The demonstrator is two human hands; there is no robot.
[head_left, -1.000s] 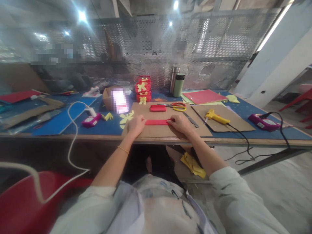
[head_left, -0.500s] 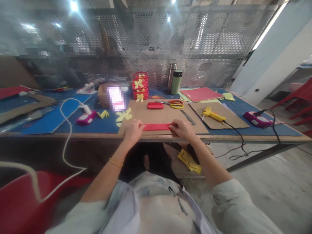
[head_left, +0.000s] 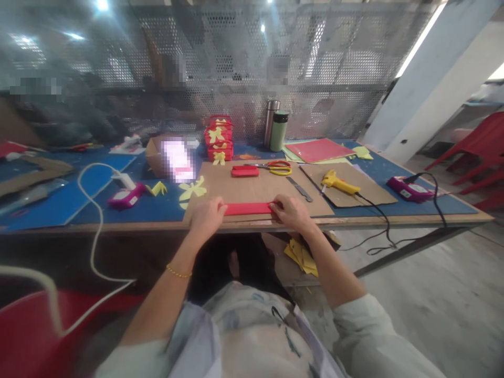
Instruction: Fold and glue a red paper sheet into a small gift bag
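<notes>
A flat red strip (head_left: 248, 209), seemingly folded paper or felt, stretches level between my two hands at the front edge of the cardboard sheet (head_left: 220, 186). My left hand (head_left: 208, 216) pinches its left end, and my right hand (head_left: 290, 211) grips the right end with curled fingers. Behind the strip lies a small red folded piece (head_left: 244, 171). Beside that piece are scissors (head_left: 279, 168) with red and yellow handles and a grey flat blade (head_left: 300, 189). Yellow petal-shaped cutouts (head_left: 192, 190) lie left of my left hand.
A yellow glue gun (head_left: 340, 182) rests on a cardboard piece at right, its black cord hanging over the edge. Stacked red boxes with yellow bows (head_left: 219, 140), a green bottle (head_left: 279, 131) and a steel flask (head_left: 271, 123) stand behind. Purple power blocks (head_left: 126, 196) sit at the sides.
The camera view has shifted slightly, moving the table's contents a little leftward in the picture. Both hands still hold the red strip's ends in nearly the same place on the cardboard.
</notes>
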